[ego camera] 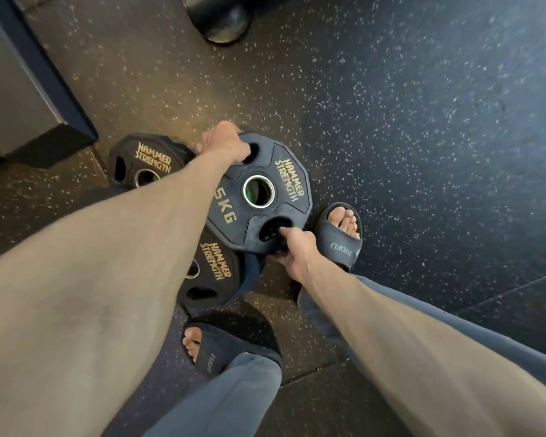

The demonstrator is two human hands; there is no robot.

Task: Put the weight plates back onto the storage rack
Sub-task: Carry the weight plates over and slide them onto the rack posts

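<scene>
Fingers of both hands wrapped around one black weight plate [259,190], gold "HAMMER STRENGTH" lettering, "5 KG" partly hidden by the forearm. Left hand [226,143] grips the rim at 11 o'clock, thumb into a grip slot. Right hand [292,247] grips at 5 o'clock, thumb in the lower slot, fingers curled beneath the edge.

Speckled rubber floor [423,121] fills the view, dark mats with pale flecks, seams at 4 o'clock.

Grey block with dark edging [29,99] at 10 o'clock, corner on the floor. Rounded black foot of some equipment [224,23] at 12 o'clock.

Held plate overlaps a second plate [215,275] lying flat at its 7 o'clock, partly under the left forearm. Third plate [145,162] flat on the floor at 9 o'clock, just beside the held one; cannot tell whether they touch.

Grey trousers, black open-toed slides: right slide [341,238] just beside the right hand, left slide [230,342] at 6 o'clock.
</scene>
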